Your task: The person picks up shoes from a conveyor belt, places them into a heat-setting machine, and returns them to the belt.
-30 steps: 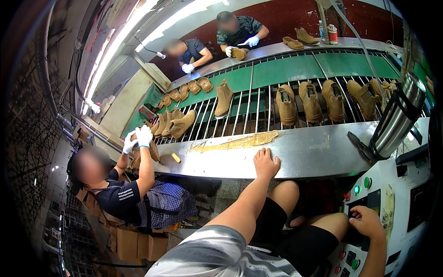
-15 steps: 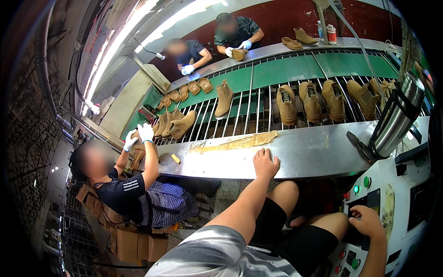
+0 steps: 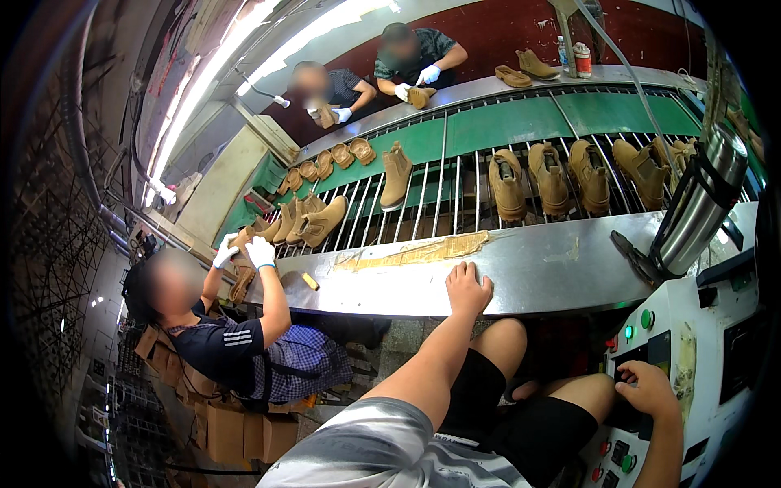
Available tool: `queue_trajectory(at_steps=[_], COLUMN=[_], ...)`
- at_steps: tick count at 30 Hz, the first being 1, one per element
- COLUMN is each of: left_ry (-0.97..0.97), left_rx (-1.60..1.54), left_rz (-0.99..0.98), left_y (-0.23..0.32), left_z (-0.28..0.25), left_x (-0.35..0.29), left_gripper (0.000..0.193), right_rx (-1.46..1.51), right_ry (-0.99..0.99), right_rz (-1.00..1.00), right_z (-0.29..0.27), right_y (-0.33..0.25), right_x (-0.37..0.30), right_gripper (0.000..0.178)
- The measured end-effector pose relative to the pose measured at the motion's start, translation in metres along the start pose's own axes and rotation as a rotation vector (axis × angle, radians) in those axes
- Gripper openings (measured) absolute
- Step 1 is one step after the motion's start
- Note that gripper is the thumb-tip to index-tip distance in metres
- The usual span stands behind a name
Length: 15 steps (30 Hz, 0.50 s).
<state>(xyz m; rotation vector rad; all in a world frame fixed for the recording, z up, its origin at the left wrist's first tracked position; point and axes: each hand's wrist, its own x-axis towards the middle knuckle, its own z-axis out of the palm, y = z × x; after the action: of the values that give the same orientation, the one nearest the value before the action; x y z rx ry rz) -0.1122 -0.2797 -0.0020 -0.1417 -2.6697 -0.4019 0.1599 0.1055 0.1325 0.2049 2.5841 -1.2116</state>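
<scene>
My left hand (image 3: pixel 468 290) rests on the steel ledge (image 3: pixel 553 272) at the front of the roller conveyor, its fingers lying on the metal and holding nothing. Low on the right, my right hand (image 3: pixel 648 390) hangs beside my knee, by the control panel (image 3: pixel 685 342) with its green and red buttons. Its fingers are loosely bent and apart, and no object shows in them. Beyond the ledge, several tan boots (image 3: pixel 506 187) stand on the rollers. A single tan boot (image 3: pixel 396 177) stands nearer the middle.
A steel thermos (image 3: pixel 706 203) and dark pliers (image 3: pixel 636 259) are at the ledge's right end. Brown tape (image 3: pixel 415 250) and a small yellow piece (image 3: pixel 310 281) lie further left. A gloved co-worker (image 3: pixel 220 342) handles a boot; two more people work across the green belt (image 3: pixel 504 122).
My hands stay put. The left co-worker's gloved hands shift slightly around a boot. Across the belt, one person now raises a shoe piece, and the other's gloved hand has moved.
</scene>
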Motion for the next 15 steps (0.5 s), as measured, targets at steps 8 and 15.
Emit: queue_trajectory(at_steps=[8,15], left_ry=[0.013,0.019], left_rx=[0.015,0.018], left_rz=[0.003,0.007], left_y=[-0.0012,-0.0011], left_z=[0.0022,0.0034], left_x=[-0.0009,-0.0013], left_gripper=[0.047,0.047], right_rx=[0.0,0.003], right_ry=[-0.01,-0.016], right_rz=[0.011,0.02], right_z=[-0.0014,-0.0013], right_y=[-0.0022,-0.001], right_x=[0.0004,0.0005], right_gripper=[0.038,0.037])
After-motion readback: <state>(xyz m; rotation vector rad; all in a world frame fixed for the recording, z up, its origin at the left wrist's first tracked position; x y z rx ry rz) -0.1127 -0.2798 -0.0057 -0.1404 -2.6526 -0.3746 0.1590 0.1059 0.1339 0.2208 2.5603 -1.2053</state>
